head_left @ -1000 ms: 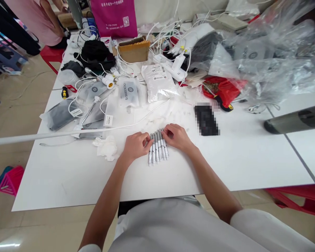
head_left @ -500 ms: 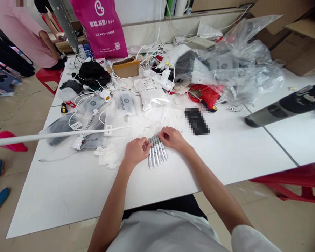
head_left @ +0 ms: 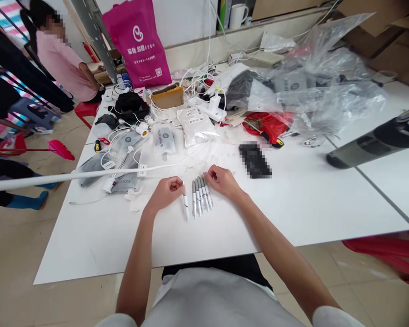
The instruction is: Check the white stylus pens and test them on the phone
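Several silver-and-white pens (head_left: 201, 197) lie side by side in a slightly fanned row on the white table (head_left: 225, 231). One separate pen (head_left: 186, 206) sits just left of the row, its grey upper end pinched by my left hand (head_left: 168, 193). The fingers of my right hand (head_left: 223, 179) are curled closed at the upper end of the rightmost pen in the row; the fingertips partly cover that end. Left of my left hand lies a crumpled white tissue (head_left: 134, 202).
A white cable (head_left: 98, 173) crosses the view at left. Packaged pouches (head_left: 124, 181), a white packet (head_left: 196, 127) and a pixelated black object (head_left: 255, 160) lie beyond my hands. At right is a dark bottle (head_left: 368, 143). People are at the far left.
My left hand has moved left, drawing one pen away from the row. My right hand stays at the row's right end. The camera view has shifted somewhat.
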`<state>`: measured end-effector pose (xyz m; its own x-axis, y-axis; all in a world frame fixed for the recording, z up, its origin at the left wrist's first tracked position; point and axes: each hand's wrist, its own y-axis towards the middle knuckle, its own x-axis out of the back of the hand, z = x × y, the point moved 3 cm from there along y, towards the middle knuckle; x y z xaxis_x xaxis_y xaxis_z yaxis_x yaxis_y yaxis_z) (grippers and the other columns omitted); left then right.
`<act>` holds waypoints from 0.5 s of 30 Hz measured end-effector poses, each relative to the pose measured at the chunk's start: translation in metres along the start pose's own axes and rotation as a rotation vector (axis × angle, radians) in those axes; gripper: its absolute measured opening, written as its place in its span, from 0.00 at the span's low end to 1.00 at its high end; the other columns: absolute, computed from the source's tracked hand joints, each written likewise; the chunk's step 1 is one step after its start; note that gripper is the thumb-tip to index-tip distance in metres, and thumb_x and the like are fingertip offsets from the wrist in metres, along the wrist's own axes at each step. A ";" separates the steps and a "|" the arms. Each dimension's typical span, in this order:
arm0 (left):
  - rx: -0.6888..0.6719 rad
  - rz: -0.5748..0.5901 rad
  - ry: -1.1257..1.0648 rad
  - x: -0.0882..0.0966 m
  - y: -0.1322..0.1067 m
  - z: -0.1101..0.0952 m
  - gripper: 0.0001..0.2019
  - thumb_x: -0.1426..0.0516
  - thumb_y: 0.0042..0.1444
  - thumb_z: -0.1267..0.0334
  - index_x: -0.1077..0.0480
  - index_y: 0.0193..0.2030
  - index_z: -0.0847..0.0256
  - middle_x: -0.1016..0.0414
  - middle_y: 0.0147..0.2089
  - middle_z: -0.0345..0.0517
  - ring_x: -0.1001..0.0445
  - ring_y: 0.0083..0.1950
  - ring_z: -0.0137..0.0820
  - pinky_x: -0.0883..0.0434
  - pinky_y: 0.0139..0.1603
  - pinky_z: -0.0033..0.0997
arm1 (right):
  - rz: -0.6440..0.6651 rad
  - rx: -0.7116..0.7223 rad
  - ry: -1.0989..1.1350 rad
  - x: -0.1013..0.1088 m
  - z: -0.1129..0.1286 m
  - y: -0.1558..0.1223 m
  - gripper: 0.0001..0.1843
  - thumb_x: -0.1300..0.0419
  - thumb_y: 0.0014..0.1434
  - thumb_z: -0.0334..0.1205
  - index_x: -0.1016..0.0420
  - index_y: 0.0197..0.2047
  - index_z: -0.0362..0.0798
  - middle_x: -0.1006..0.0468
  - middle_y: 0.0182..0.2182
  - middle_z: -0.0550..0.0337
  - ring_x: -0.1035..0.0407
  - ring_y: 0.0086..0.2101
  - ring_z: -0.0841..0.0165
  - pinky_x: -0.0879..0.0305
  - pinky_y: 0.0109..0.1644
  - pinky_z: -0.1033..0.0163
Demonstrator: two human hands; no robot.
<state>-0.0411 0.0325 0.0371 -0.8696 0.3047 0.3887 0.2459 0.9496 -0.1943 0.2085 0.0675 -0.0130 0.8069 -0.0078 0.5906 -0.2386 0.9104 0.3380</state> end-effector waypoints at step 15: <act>-0.186 -0.302 -0.605 -0.035 0.042 0.026 0.14 0.30 0.59 0.53 0.23 0.43 0.60 0.15 0.39 0.49 0.16 0.40 0.38 0.23 0.38 0.35 | 0.007 0.249 0.066 -0.001 0.011 -0.003 0.15 0.44 0.78 0.50 0.23 0.57 0.51 0.19 0.39 0.55 0.26 0.34 0.67 0.29 0.40 0.60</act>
<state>-0.0118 0.0596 -0.0082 -0.9837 -0.0176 -0.1791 -0.0219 0.9995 0.0218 0.2019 0.0603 -0.0066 0.8365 0.0324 0.5470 -0.3632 0.7803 0.5092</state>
